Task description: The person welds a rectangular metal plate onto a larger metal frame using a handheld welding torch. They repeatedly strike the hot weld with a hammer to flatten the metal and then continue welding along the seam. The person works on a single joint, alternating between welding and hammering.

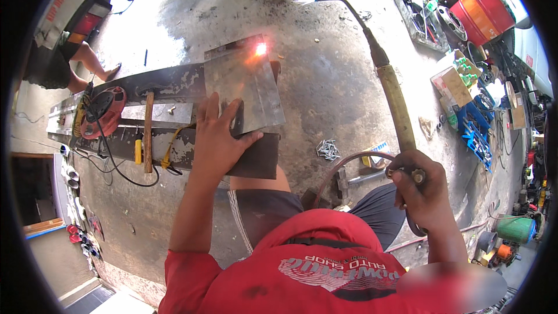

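My right hand (419,183) is wrapped round the lower end of a gas torch (397,102), beside its valve knob. The torch has a dull yellow handle and a dark bent neck, with a pale flame at the tip, away from the metal. A thin grey metal sheet (247,96) lies across two dark, paint-worn beams (258,157). Near the sheet's far right corner a spot (261,49) glows orange and white. My left hand (218,131) rests with fingers spread on the sheet's near left edge, its thumb reaching toward the nearer beam.
On the beams are a red cable reel (103,113), a wooden-handled tool (149,131) and a yellow-handled tool (138,150). Nails (328,149) and a hammer (343,189) lie near my legs. Another person's bare leg (90,61) shows far left. A red drum (482,14) stands far right.
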